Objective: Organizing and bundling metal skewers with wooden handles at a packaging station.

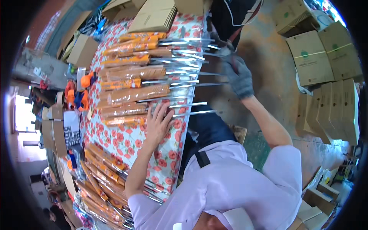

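Note:
A row of bundles of long metal skewers with orange-wrapped handles (134,82) lies across a table covered with a red-flowered cloth (168,157). My bare left hand (158,123) rests flat, fingers spread, on the metal rods of the nearest bundles. My right hand (238,75), in a grey glove, is held out over the table's edge, its palm against the protruding skewer tips (207,73). Neither hand grips anything.
A second heap of wrapped skewer bundles (101,180) lies at the lower left. Flat cardboard cartons (153,15) sit at the table's far end, orange and blue tools (78,96) along its left side. Stacked boxes (326,57) stand on the floor at right. Another person (234,15) stands beyond.

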A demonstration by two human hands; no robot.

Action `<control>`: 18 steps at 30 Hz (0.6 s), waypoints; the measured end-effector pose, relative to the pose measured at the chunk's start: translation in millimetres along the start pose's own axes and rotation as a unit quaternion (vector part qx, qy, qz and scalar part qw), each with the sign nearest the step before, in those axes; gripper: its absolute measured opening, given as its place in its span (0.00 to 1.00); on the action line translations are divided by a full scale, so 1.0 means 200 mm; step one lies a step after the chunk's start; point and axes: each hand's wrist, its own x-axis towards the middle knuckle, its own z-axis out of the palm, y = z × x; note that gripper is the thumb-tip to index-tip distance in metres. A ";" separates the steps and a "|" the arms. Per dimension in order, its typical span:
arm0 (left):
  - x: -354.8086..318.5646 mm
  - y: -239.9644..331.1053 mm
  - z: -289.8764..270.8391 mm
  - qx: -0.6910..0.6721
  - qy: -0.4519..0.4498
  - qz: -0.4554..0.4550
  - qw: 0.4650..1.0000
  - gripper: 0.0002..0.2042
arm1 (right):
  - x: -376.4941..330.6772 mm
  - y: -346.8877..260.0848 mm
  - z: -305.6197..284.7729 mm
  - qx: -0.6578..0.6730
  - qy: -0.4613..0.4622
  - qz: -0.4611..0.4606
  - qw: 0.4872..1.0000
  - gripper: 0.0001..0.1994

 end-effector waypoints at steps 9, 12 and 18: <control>0.18 0.31 0.08 -0.072 -0.027 0.033 0.996 0.17 | -1.12 0.24 -0.01 0.073 -0.019 0.265 0.961 0.12; 0.22 0.36 0.06 -0.162 -0.007 0.025 0.986 0.14 | -1.26 0.19 0.01 0.081 -0.128 0.291 0.945 0.17; 0.29 0.41 -0.04 -0.290 0.009 -0.045 0.956 0.10 | -1.35 0.25 0.07 0.093 -0.165 0.198 0.962 0.26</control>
